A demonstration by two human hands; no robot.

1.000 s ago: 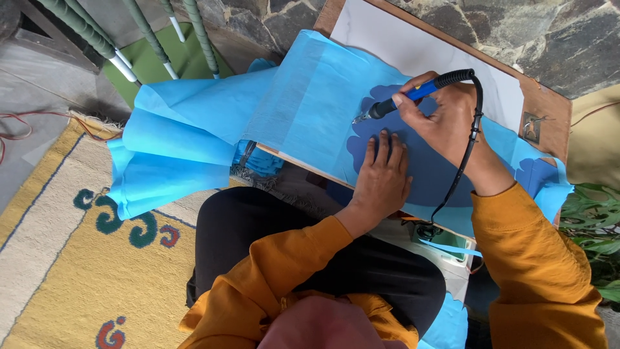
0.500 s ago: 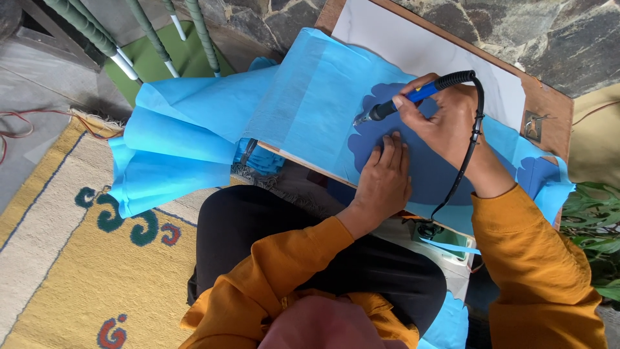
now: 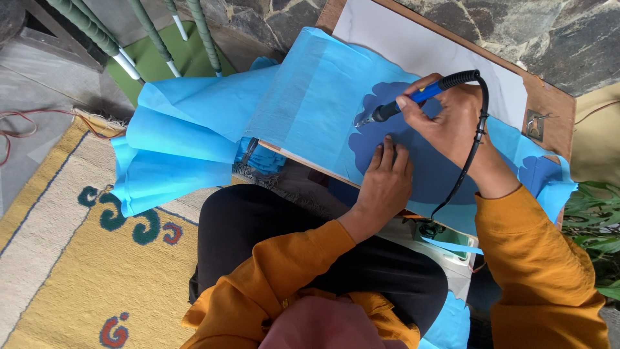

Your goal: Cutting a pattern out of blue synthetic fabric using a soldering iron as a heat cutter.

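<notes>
Two hands: both work on one sheet of blue fabric [image 3: 310, 110] spread over a board [image 3: 549, 103].
Board: tilted across the lap; this brings the work area up under the eyes and within reach of both arms.
White sheet [image 3: 413, 48]: lies between board and fabric, showing only at the far edge.
Fabric: on the board; its loose end spills off the near-left edge and hangs in folds over the rug [image 3: 71, 258].
Dark shape [image 3: 420, 168]: scalloped patch on the fabric, under both hands.
Tool [image 3: 420, 95]: pen-shaped, blue and black grip, metal tip on the upper-left edge of the dark shape.
Cord [image 3: 475, 142]: runs from the rear of the tool over the wrist and down to a small unit [image 3: 445, 236] at the board's near edge, so it stays off the work.
Right hand [image 3: 452, 126]: pinches the tool like a pen, fingers closed around the grip, wrist bent inward, tip aimed left and down.
Left hand [image 3: 385, 181]: flat, palm down, fingers together and extended, pressing the fabric just below the tip; judged to keep the cloth taut and still at the point of work. It grasps nothing.
Forearms: both in orange sleeves, converging from the lap toward the board.
</notes>
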